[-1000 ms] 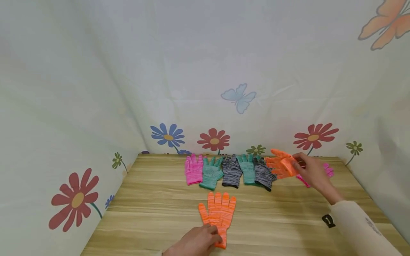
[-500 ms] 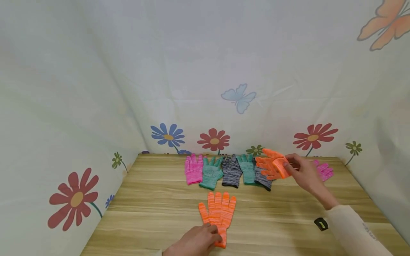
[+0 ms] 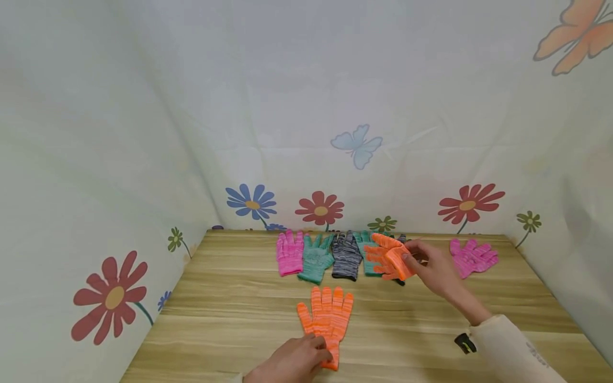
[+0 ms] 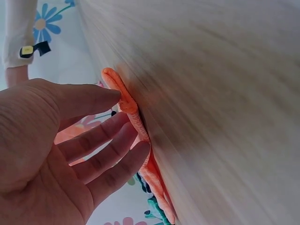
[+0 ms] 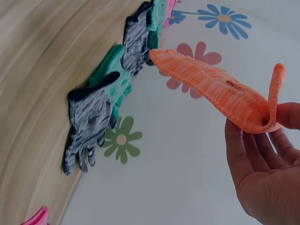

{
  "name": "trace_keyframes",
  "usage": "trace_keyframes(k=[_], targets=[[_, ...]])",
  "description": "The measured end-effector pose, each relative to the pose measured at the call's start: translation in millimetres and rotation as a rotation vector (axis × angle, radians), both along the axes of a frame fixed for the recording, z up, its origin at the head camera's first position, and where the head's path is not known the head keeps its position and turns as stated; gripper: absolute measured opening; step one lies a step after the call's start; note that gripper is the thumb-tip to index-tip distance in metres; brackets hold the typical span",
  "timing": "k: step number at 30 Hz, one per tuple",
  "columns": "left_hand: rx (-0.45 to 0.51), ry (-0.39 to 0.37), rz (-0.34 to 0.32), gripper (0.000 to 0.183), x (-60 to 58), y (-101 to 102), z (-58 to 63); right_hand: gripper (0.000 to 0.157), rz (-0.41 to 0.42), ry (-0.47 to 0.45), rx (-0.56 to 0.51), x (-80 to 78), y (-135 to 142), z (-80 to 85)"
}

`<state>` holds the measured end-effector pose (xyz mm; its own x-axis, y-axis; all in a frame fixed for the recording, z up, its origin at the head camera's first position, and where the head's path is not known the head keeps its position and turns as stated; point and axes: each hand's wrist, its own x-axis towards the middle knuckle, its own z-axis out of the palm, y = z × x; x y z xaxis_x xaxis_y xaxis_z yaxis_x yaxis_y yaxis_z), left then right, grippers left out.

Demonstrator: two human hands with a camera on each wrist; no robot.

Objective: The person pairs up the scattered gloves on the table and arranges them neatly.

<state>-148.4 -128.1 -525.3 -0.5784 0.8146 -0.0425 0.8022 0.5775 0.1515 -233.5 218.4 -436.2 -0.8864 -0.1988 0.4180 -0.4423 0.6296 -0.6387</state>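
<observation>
An orange knit glove (image 3: 330, 314) lies flat on the table, fingers pointing away. My left hand (image 3: 297, 357) rests on its cuff; in the left wrist view the thumb and loosely bent fingertips (image 4: 140, 150) touch the glove (image 4: 129, 105) without closing round it. My right hand (image 3: 433, 268) pinches the cuff of a second orange glove (image 3: 390, 259), held above the back row. In the right wrist view this glove (image 5: 211, 86) hangs in the air, its cuff folded back between thumb and fingers. It partly covers a green glove (image 3: 369, 242) and a grey-black glove behind it.
Along the table's back edge lie a pink glove (image 3: 289, 252), a green glove (image 3: 316, 259) and a grey-black glove (image 3: 347, 255). Another pink glove (image 3: 471, 258) lies at the right. Fabric walls (image 3: 287, 106) with printed flowers enclose the wooden table (image 3: 230, 319).
My right hand has moved left, carrying the orange glove from beside the right pink glove to above the grey-black and green ones, uncovering the pink glove. The left hand has stayed put.
</observation>
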Motion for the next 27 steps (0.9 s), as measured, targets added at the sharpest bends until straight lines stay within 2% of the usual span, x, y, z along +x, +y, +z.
trace_keyframes(k=[8,17,23,27], targets=[[0.007,-0.029,0.030,0.015,1.0,-0.1,1.3,0.019,0.033,0.004,-0.005,1.5,-26.0,-5.3],[0.024,0.003,0.005,0.015,1.3,-1.5,-0.6,0.021,0.080,-0.023,-0.037,-1.2,-54.9,-5.9],[0.025,-0.012,0.008,0.016,1.2,-1.3,-1.0,0.018,0.109,-0.020,-0.026,-1.9,-71.6,-10.9],[0.038,0.008,0.005,0.015,2.0,-2.1,-0.9,0.016,0.140,-0.012,-0.030,-2.1,-81.3,-14.8]])
